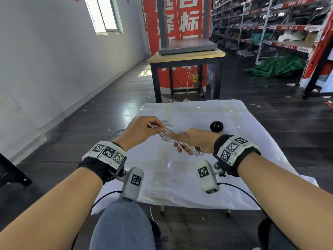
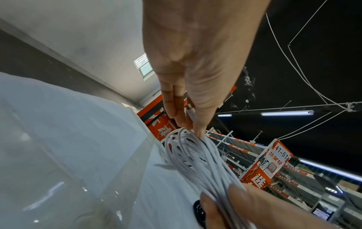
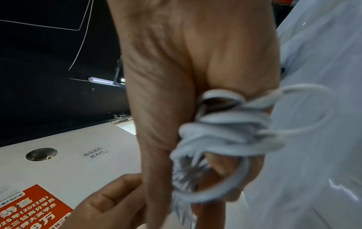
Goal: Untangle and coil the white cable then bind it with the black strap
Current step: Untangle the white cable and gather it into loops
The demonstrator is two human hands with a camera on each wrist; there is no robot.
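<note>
Right hand [image 1: 195, 141]: held above the table, fingers curled round the near end of the white cable [image 1: 171, 134], which is gathered into a bundle of many loops. Left hand [image 1: 142, 129]: raised at the same height, thumb and fingertips pinched together on the far-left end of the same bundle. The cable thus spans the gap between the two hands, clear of the surface. In the left wrist view the loops [image 2: 195, 156] fan out below the pinching fingers [image 2: 197, 108]; in the right wrist view the cable [image 3: 221, 134] is bunched against the palm and blurred.

Black strap [image 1: 216, 126]: a small dark roll lying on the table just beyond the right hand, apart from the cable.

Surface: a small table [image 1: 198, 112] draped in a white cloth under a clear, glossy sheet that reflects light. Both wrists carry bands with black-and-white markers and a camera pod.

Room: dark wood-look floor; grey wall with a window [image 1: 103, 14] at far left; a wooden-topped side table [image 1: 185, 57] against a red banner with white characters; stocked shelving [image 1: 270, 24] at far right, with a green heap on the floor below it.

Obscured: the cable's plugs cannot be made out; the strap's form is unclear; the right fingers are mostly hidden behind the loops.
</note>
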